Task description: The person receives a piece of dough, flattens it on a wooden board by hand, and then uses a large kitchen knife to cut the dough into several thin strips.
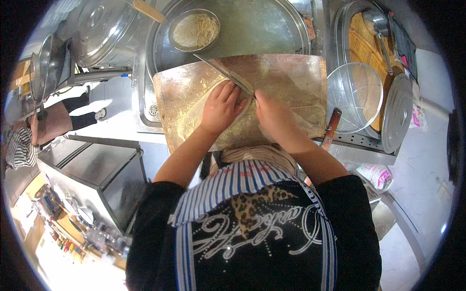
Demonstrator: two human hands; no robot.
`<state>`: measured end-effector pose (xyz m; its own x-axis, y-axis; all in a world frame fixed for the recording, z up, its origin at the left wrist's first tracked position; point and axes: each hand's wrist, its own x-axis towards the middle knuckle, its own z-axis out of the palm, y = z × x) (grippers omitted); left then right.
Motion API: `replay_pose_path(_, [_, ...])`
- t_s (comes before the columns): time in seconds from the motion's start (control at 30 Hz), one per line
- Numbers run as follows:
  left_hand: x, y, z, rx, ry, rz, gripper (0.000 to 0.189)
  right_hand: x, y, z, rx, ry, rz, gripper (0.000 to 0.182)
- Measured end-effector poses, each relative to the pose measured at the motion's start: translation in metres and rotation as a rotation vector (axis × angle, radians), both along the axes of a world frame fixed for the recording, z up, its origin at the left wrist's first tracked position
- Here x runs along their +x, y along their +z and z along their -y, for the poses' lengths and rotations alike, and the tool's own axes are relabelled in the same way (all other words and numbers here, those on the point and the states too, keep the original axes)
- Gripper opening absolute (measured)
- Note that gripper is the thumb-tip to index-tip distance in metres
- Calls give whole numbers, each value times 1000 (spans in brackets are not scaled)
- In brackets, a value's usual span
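Observation:
A wooden board (291, 78) dusted with pale flour or meal lies in front of me, bearing a flat, folded sheet of dough (194, 112). My left hand (222, 107) rests palm down on the dough, fingers close together beside the blade. The handle of a large kitchen knife (218, 71) is in my right hand (273, 112), which is slightly blurred. Its blade slants to the upper left across the dough's edge, past the board's far edge. Beyond the board, a round metal dish (194, 31) holds pale cut noodles.
A wide round metal pan (269, 25) lies behind the board. On the right are a wire-mesh strainer (355, 98), a metal lid (397, 112) and a wooden handle (331, 127). A steel cabinet (94, 163) stands at left, and another person (54, 120) is farther left.

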<state>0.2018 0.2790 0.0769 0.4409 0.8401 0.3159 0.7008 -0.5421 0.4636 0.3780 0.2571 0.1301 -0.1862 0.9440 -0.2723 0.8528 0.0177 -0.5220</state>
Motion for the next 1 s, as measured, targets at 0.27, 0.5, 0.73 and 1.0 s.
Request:
replay_pose_path(0.27, [0, 0, 1, -3, 19, 26, 36, 15, 40, -7, 208, -68, -3, 13])
replay_pose_path(0.5, [0, -1, 1, 7, 12, 6, 36, 38, 54, 26, -45, 16, 30, 16])
replay_pose_path(0.73, [2, -2, 0, -6, 8, 29, 37, 15, 23, 5, -98, 57, 64, 15])
replay_pose_path(1.0, [0, 0, 1, -34, 32, 55, 36, 2, 11, -19, 153, -6, -27, 16])
